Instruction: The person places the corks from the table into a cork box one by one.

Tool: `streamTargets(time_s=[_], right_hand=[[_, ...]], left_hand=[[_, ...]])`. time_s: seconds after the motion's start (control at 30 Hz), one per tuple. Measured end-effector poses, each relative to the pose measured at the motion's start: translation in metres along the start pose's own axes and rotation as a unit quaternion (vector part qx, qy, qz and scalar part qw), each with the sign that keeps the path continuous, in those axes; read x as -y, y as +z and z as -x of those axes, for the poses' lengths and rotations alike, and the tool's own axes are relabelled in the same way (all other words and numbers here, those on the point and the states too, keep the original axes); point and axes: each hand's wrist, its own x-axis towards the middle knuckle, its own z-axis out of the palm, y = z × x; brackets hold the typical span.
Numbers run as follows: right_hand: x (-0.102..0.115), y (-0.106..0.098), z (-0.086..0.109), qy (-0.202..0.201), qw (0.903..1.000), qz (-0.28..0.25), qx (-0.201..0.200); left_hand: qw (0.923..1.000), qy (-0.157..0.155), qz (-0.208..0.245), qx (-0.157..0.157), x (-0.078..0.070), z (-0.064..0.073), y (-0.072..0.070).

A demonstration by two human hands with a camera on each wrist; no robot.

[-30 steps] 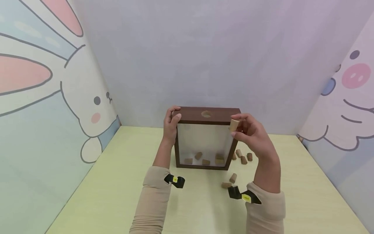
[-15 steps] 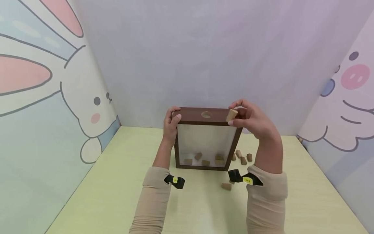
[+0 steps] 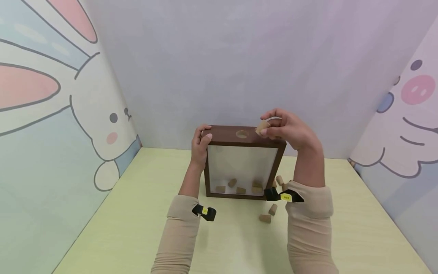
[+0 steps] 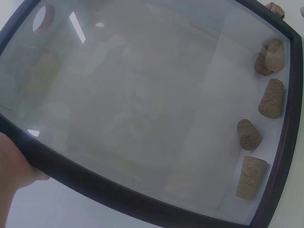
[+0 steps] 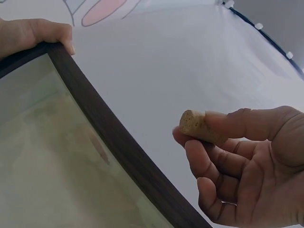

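Observation:
A dark brown wooden box frame (image 3: 222, 134) with a clear front stands upright on the table, a round hole (image 3: 242, 134) cut in its top. My left hand (image 3: 199, 146) grips its upper left corner, thumb at the front edge. Between the thumb and fingers of my right hand (image 3: 287, 129) a tapered cork stopper (image 5: 197, 126) is pinched, held tilted over the right part of the top, just right of the hole. Several corks (image 4: 271, 99) lie inside along the bottom, seen through the front pane (image 4: 142, 95).
Two loose corks (image 3: 265, 218) lie on the pale yellow table (image 3: 232, 243) in front of the box's right side. More corks (image 3: 280, 180) lie beside its right edge, partly hidden by the right sleeve. A plain backdrop (image 3: 219, 68) rises behind the box.
My right hand has lifted the cork from beside the box's upper right corner and carried it leftward over the top, tilting it. My left hand has kept its place.

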Motion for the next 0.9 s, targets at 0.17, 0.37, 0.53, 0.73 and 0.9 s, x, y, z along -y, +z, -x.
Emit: streamTargets(time_s=[0.17, 0.37, 0.53, 0.73, 0.9], right_hand=[[0.004, 0.005, -0.009, 0.017, 0.9992, 0.035, -0.010], [0.005, 0.006, -0.023, 0.029, 0.9982, 0.052, 0.012], [0.007, 0.006, -0.039, 0.051, 0.9960, 0.062, 0.040], [0.006, 0.008, -0.050, 0.091, 0.9897, 0.096, 0.054], [0.011, 0.012, -0.057, 0.127, 0.9831, 0.116, 0.063]], left_hand=[[1.0000, 0.002, -0.001, -0.001, 0.001, 0.000, -0.001], [0.9999, 0.011, 0.004, -0.001, 0.008, -0.001, -0.001], [0.9998, 0.017, 0.011, -0.006, 0.028, -0.010, -0.006], [0.9998, 0.010, 0.015, -0.005, 0.032, -0.008, -0.006], [0.9999, 0.010, 0.008, -0.007, 0.031, -0.008, -0.006]])
